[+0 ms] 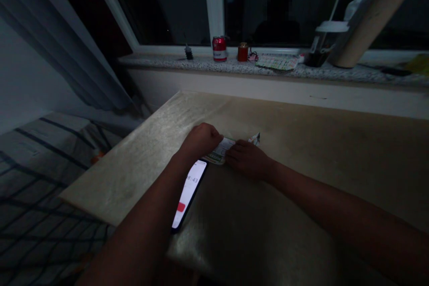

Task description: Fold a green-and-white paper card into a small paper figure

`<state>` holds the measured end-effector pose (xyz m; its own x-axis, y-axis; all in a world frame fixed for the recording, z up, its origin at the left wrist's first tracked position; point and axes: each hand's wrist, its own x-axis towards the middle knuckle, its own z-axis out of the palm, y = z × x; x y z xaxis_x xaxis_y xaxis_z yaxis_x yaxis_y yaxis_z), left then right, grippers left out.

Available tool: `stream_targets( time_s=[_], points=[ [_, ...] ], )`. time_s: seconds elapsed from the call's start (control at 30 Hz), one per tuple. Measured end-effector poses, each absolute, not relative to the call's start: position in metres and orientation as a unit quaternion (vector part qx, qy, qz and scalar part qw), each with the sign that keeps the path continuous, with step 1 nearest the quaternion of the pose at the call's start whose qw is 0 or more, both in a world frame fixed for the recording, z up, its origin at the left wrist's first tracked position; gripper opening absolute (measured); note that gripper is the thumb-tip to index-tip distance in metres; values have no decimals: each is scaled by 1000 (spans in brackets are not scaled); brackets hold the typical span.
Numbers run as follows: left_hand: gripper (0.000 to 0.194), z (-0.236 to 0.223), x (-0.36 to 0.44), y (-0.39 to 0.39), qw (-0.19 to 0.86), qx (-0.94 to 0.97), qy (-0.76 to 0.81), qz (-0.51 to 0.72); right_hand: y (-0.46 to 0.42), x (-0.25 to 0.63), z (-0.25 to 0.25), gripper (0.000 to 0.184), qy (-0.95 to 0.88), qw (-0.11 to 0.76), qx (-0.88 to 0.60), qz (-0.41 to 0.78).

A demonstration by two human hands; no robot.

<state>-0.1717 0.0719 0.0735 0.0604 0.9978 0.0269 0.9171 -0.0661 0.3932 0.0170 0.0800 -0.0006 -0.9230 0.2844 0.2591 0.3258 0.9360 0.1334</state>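
Note:
A small flattened packet [225,146] with white, green and printed areas lies on the table between my hands. My left hand [202,137] is closed at its left end, the thumb side toward the packet; the exact grip is hidden. Across the packet's right part, my right hand [248,158] rests palm down, fingers stretched out and pointing left. A crumpled shiny end [254,139] sticks out behind that hand. Beside my left forearm, partly covered by it, is a phone [191,190] with a lit screen showing digits and a red button.
The pale table [301,134] meets the wall below a window. On its speckled sill [201,63] stand a red can [219,49], a small red jar [242,52], a patterned sheet [277,61], a lidded cup with straw [325,44] and a leaning cardboard tube [375,20].

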Motion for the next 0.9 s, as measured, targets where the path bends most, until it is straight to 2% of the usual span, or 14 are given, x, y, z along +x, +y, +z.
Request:
stream_targets(
  time_s=[0.47, 0.7, 0.8, 0.83, 0.9],
  points=[
    [24, 82, -160, 67, 196, 706, 648, 207, 75, 24, 39, 20, -962, 145, -214, -91],
    [50, 102, -144, 57, 258, 713, 602, 250, 53, 66, 73, 22, -914, 246, -316, -62],
    [54, 110, -133, 53, 381, 682, 563, 270, 40, 98, 82, 17, -839, 366, -399, 57],
    [51, 110, -128, 53, 411, 674, 551, 270, 35, 110, 84, 20, -818, 380, -425, 72],
    [36, 106, -117, 54, 455, 673, 519, 266, 27, 134, 85, 22, -731, 416, -509, 181]
  ],
)
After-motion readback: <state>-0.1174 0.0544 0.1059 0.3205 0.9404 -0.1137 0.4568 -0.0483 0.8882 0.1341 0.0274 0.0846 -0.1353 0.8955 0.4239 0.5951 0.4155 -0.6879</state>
